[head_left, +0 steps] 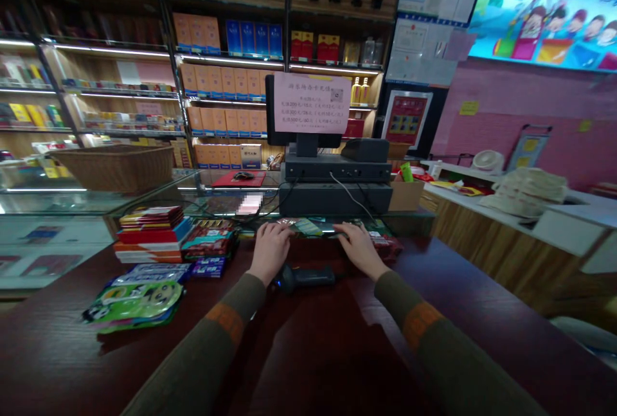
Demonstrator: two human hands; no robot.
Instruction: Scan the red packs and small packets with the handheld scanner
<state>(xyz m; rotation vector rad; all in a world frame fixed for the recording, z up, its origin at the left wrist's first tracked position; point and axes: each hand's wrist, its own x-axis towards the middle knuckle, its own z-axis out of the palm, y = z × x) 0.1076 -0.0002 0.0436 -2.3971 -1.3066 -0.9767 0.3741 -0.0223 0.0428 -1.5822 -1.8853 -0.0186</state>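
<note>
Both my hands reach to the far edge of the dark wooden table, palms down. My left hand [270, 245] has its fingers bent over the left end of a row of flat packets, and what its fingertips grip is hidden. My right hand [360, 245] curls inward from the other side, thumb and fingers close together at the packets; its hold is also unclear. Between the fingertips lies a flat green packet [309, 227]. A dark red packet [385, 242] sits beside my right wrist. Just nearer to me, a black handheld barcode scanner [308, 278] lies on the table.
To the left are stacked boxes [149, 236], dark red snack packets [208, 239], purple packs [208, 267] and a green panda pouch [139, 300]. Behind stands a cash register monitor [308, 107] with cables, a cardboard box [405, 194] and a wicker basket [116, 168] on glass.
</note>
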